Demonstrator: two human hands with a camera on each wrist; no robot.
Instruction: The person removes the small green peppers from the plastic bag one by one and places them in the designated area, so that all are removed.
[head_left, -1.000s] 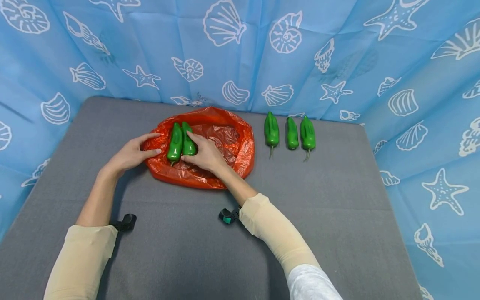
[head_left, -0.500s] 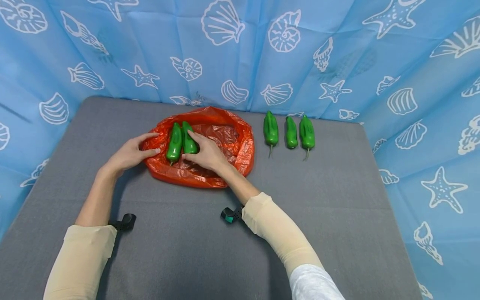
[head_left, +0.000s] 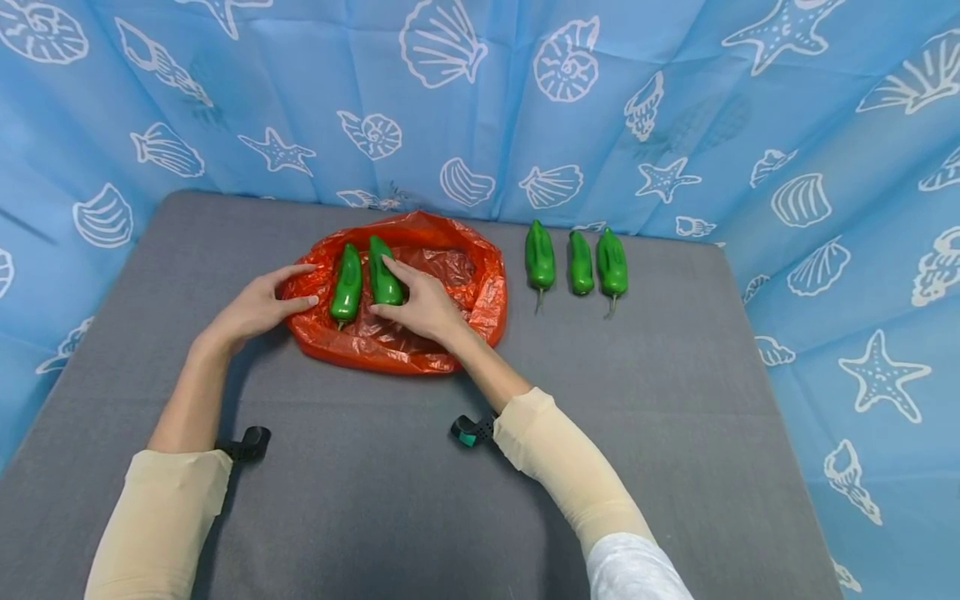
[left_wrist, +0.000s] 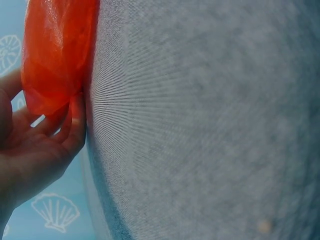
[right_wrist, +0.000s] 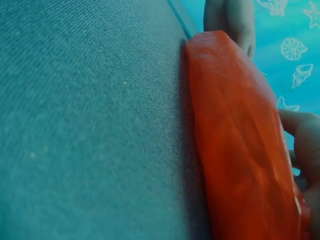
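A red plastic bag point(head_left: 491, 308) lies with its mouth spread wide on the grey table. My left hand point(head_left: 258, 304) grips its left rim, thumb and fingers around the edge; the left wrist view shows the fingers against the bag's side point(left_wrist: 57, 55). Inside the bag, a green pepper point(head_left: 347, 283) lies at the left, stem toward me. Just right of it, my right hand point(head_left: 427, 308) pinches a second green pepper point(head_left: 386, 275) between thumb and fingers, over the bag's floor. In the right wrist view the bag wall point(right_wrist: 240, 135) covers most of the right hand's work.
Three green peppers stand apart in a row right of the bag: one with a stem point(head_left: 540, 258), a shorter one point(head_left: 581, 265) and another stemmed one point(head_left: 612, 265). A blue shell-print curtain point(head_left: 480, 108) hangs behind the grey table point(head_left: 360, 483).
My right hand has shifted slightly right with its pepper, widening the gap from the left pepper. My left hand stays on the bag's rim.
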